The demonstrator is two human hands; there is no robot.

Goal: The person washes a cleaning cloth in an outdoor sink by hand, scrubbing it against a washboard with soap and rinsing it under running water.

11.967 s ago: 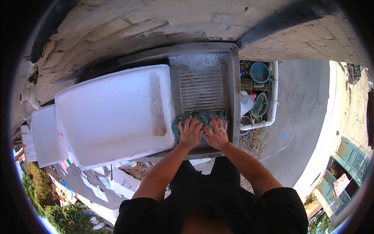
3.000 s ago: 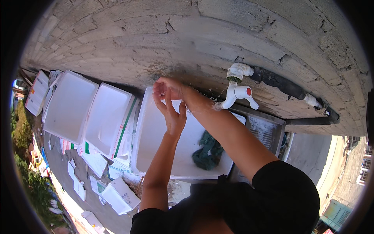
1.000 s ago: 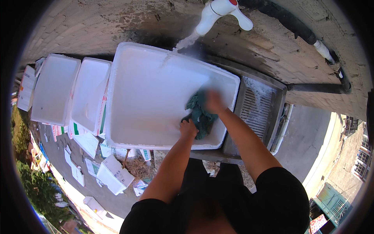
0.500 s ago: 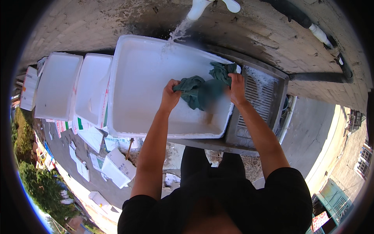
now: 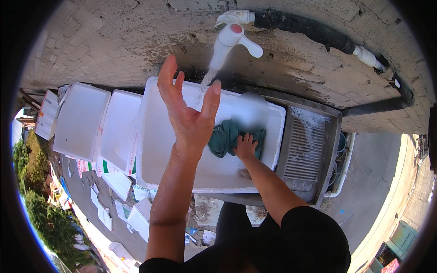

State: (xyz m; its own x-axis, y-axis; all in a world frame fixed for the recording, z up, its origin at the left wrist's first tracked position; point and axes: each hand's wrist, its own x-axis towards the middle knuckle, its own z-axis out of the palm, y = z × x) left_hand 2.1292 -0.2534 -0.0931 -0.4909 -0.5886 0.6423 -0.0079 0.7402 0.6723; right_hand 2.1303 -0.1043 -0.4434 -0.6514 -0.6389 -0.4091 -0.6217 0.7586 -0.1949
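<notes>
My left hand (image 5: 189,116) is raised above the large white foam box (image 5: 154,159), fingers and thumb spread, holding nothing. It is just in front of the white plastic tap (image 5: 222,48), from which water (image 5: 208,77) runs into the back of the box. Down inside the box, my right hand (image 5: 246,146) has its fingers bent into a bunched dark green cloth (image 5: 221,141). The cloth looks wet and lies toward the right of the box. A blurred patch hides part of the box just behind it.
Right of the box, a grey sink's ribbed washboard (image 5: 304,150) carries suds. More white foam boxes (image 5: 82,123) stand at left, with loose foam pieces (image 5: 139,218) on the ground. A brick wall (image 5: 114,41) and a black-wrapped pipe (image 5: 302,29) run along the back.
My left hand has let go of the green cloth and risen toward the tap. The cloth, held up by both hands before, now lies lower in the box under my right hand. The view has tilted up.
</notes>
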